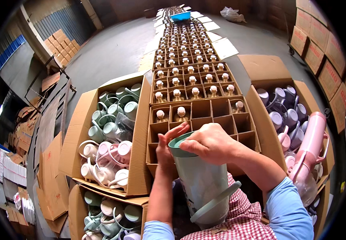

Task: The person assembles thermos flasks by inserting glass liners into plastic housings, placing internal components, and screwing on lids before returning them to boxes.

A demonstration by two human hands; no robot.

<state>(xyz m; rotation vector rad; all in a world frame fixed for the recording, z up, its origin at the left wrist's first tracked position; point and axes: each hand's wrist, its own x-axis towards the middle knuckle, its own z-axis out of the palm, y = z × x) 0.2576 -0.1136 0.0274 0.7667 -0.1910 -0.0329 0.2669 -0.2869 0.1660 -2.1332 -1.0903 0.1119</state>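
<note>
A pale green thermos flask (201, 182) with a side handle stands tilted against my checked apron. My right hand (211, 144) is closed over the darker green ring at its upper end, thumb pressed on the ring. Along the far left side of that ring my left hand (168, 146) rests with fingers stretched out, touching the flask. Just beyond my hands is a divided cardboard box (203, 108). It holds glass bottles with white tops, such as the one at its left (181, 115), and several bare compartments.
An open carton (77, 140) of green, pink and white lids and handles stands left; another (88, 224) sits nearer. A right-hand carton (267, 112) holds lilac and pink parts, with a pink flask (307, 148) lying across it. Bottle boxes run far back under a blue tray (181, 16).
</note>
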